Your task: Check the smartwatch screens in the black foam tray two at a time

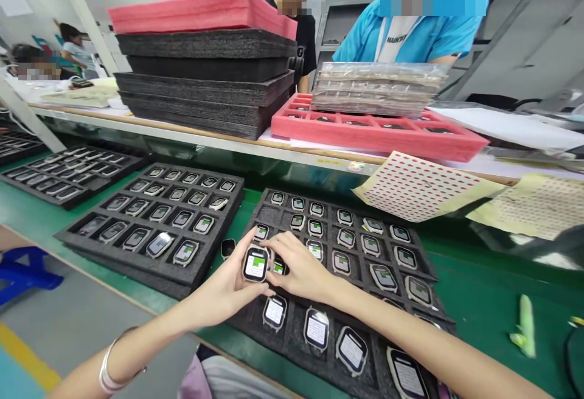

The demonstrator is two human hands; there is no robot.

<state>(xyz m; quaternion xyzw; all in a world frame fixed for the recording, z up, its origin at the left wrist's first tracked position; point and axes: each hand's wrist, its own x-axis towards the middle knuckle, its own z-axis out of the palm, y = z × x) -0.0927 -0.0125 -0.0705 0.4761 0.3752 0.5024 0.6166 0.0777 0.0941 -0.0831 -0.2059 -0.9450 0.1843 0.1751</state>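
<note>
Between my hands is a smartwatch (256,264) without a strap, its lit screen showing white and green and facing me. My left hand (230,286) grips it from the left side, thumb below. Pressed to the watch's right edge are the closed fingers of my right hand (301,268). Both hands are above a black foam tray (292,344) with rows of similar lit watches in its slots. Part of another watch (278,266) shows under my right fingers. One dark watch (227,248) lies left of my left hand, beside the tray.
More black foam trays (137,274) of watches lie to the left on the green bench (483,301). A shelf above carries stacked black foam (205,92), a red foam tray (374,140) and clear plastic trays (378,89). Dotted sheets (424,186) hang off its edge. Two people stand behind.
</note>
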